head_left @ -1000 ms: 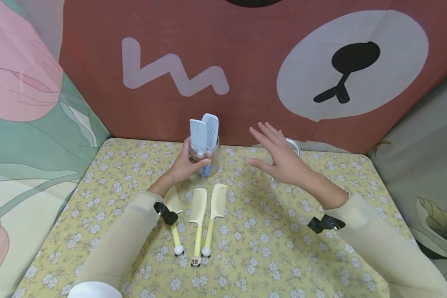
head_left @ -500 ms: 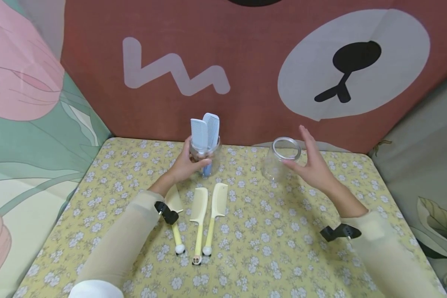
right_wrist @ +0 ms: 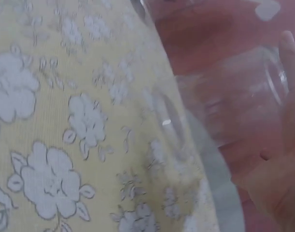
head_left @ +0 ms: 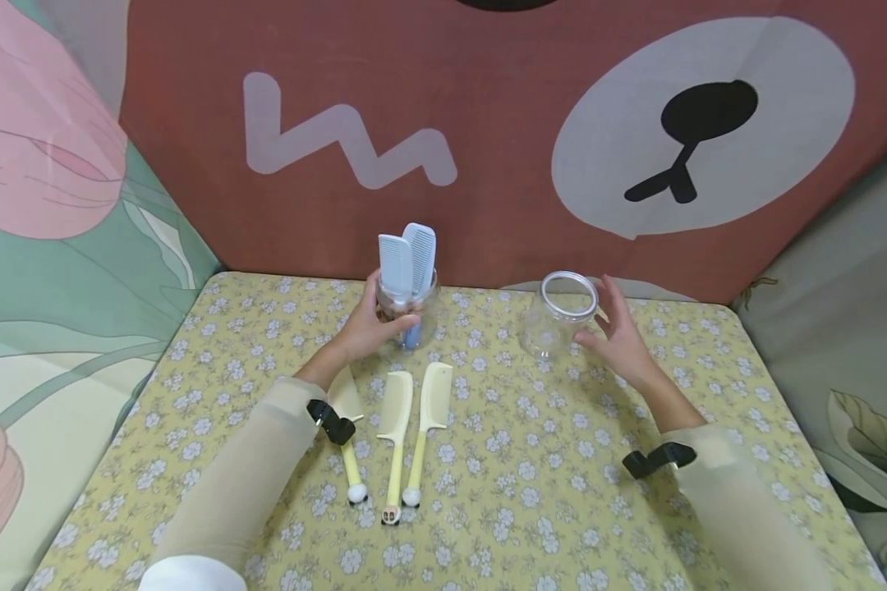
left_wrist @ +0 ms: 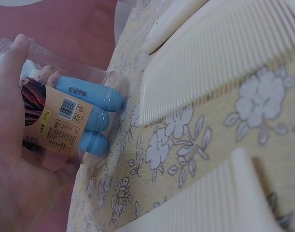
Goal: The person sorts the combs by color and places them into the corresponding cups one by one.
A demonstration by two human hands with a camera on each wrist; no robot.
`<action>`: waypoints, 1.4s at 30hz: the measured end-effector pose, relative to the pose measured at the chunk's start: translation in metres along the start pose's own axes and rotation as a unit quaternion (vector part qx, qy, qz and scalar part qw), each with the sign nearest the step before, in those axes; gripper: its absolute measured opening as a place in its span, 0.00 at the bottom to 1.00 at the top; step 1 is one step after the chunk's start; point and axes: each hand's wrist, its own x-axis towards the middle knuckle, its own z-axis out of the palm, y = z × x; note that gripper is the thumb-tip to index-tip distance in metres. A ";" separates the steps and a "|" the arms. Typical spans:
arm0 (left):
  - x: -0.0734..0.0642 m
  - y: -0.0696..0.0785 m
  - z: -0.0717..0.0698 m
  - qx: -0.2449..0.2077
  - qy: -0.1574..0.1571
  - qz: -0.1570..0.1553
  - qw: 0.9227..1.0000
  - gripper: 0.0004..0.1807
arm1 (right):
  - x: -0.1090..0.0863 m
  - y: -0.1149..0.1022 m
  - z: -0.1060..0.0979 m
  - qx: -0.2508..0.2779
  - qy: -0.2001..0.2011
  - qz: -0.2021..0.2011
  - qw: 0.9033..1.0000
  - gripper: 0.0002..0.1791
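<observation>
My left hand (head_left: pixel 369 324) grips a clear jar (head_left: pixel 429 316) at the back of the table. Blue combs (head_left: pixel 395 263) stand in it, teeth up. In the left wrist view, a brown label (left_wrist: pixel 55 118) and several blue handle ends (left_wrist: pixel 91 92) show through the plastic. A second clear jar (head_left: pixel 543 336) stands upright further right with nothing visible inside. At its right side is my right hand (head_left: pixel 621 341), thumb and fingers spread beside the wall; contact cannot be made out. Three cream combs with yellow handles, including a middle comb (head_left: pixel 395 410), lie before the left jar.
A yellow flowered cloth (head_left: pixel 532 484) covers the table. Behind it rises a brown printed backdrop (head_left: pixel 503 205). Patterned fabric (head_left: pixel 66 328) hangs along the left side, and grey fabric (head_left: pixel 843 328) along the right.
My right hand has swung right, from in front of the second jar to its right side, then drawn in closer. The left hand, both jars and the combs keep their places.
</observation>
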 end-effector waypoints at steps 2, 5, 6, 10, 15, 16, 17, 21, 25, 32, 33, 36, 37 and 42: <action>0.000 0.000 0.000 -0.001 0.000 0.000 1.000 0.55 | 0.003 0.007 0.000 0.007 -0.003 0.004 1.000 0.63; 0.000 -0.001 0.001 -0.004 0.001 0.002 1.000 0.55 | 0.008 0.018 0.001 0.019 -0.006 0.006 1.000 0.63; 0.000 -0.001 0.001 -0.007 0.001 0.003 1.000 0.55 | 0.010 0.021 0.002 0.025 -0.006 0.007 1.000 0.63; 0.000 -0.001 0.001 -0.014 -0.005 0.006 1.000 0.55 | 0.014 0.028 0.007 0.066 -0.004 0.006 0.998 0.66; -0.001 -0.001 0.001 -0.021 -0.008 0.011 1.000 0.55 | 0.017 0.033 0.013 0.103 -0.001 -0.005 0.995 0.65; -0.001 -0.001 0.001 -0.021 -0.009 0.012 1.000 0.55 | 0.018 0.034 0.014 0.108 0.001 -0.008 0.994 0.65; -0.001 -0.001 0.001 -0.020 -0.009 0.012 1.000 0.55 | 0.019 0.035 0.015 0.113 0.002 -0.013 0.993 0.65; -0.002 -0.001 0.001 -0.016 -0.009 0.010 1.000 0.55 | 0.021 0.036 0.020 0.127 0.003 -0.026 0.992 0.65; -0.001 -0.003 0.000 -0.014 -0.007 0.014 1.000 0.54 | 0.023 0.037 0.024 0.141 0.008 -0.033 0.989 0.65; -0.001 -0.005 0.001 -0.016 -0.010 0.021 1.000 0.54 | 0.025 0.037 0.030 0.130 0.017 -0.027 0.991 0.58; -0.001 -0.005 0.001 -0.018 -0.011 0.021 1.000 0.54 | 0.025 0.037 0.030 0.125 0.020 -0.026 0.992 0.56; 0.000 -0.005 0.001 -0.023 -0.012 0.019 0.999 0.54 | 0.024 0.037 0.032 0.117 0.031 -0.028 0.992 0.48; 0.000 -0.005 0.001 -0.023 -0.012 0.018 1.000 0.54 | 0.024 0.038 0.033 0.115 0.032 -0.031 0.992 0.46; 0.000 -0.006 0.000 -0.023 -0.006 0.012 1.000 0.54 | 0.026 0.039 0.036 0.129 0.033 -0.045 0.990 0.43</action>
